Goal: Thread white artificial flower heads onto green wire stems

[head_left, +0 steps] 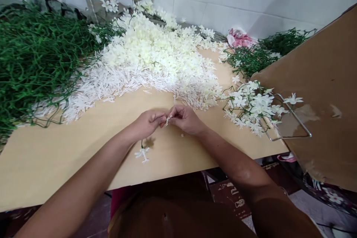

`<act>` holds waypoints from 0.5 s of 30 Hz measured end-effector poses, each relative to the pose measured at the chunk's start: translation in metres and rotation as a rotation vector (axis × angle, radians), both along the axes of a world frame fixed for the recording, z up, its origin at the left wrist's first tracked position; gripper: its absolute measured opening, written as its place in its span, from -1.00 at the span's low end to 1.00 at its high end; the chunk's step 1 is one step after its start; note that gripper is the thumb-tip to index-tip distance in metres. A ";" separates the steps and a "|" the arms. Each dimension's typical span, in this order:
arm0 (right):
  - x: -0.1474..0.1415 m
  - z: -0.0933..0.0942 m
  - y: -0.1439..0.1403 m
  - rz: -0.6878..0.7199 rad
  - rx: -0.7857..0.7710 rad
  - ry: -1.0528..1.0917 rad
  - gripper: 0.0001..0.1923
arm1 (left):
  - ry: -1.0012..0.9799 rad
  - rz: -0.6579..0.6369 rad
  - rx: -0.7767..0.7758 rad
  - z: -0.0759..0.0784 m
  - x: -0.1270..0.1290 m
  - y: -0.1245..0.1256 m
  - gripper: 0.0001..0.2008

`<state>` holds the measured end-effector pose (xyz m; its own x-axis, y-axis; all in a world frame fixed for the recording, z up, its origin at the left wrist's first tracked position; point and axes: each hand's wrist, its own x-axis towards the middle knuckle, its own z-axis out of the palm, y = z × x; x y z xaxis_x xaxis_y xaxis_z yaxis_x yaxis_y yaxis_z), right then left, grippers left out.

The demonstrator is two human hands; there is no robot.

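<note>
My left hand [149,123] and my right hand [186,119] meet fingertip to fingertip over the table, both closed in a pinch. Between them shows a small white flower piece [167,120], held in my right fingers and touching my left thumb. Below my left hand hangs a white artificial flower [142,153] on a short green stem, which runs up into that hand; the rest of the stem is hidden by the fingers. Just beyond my hands lie a heap of loose white and cream petals [156,48] and many thin white stamen pieces [111,78].
A large pile of green plastic stems [41,44] covers the table's left side. Finished white flower sprays [251,104] lie at right beside a bent metal wire frame [299,121] and a cardboard box [320,89]. More green stems [248,59] and a pink-white cloth [240,38] sit behind, by the tiled wall.
</note>
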<state>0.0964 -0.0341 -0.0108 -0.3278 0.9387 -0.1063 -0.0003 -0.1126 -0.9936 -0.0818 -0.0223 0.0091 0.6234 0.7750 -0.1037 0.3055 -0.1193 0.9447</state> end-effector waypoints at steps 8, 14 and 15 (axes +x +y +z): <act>0.008 0.012 0.003 0.066 0.046 -0.128 -0.57 | -0.025 0.057 -0.075 -0.001 0.002 -0.002 -0.58; 0.119 0.099 -0.026 -0.193 0.380 -0.836 -0.62 | -0.167 0.276 -0.129 -0.008 0.000 0.005 -0.48; 0.144 0.115 -0.035 -0.292 0.380 -0.999 -0.63 | -0.159 0.283 -0.121 -0.009 -0.001 0.006 -0.50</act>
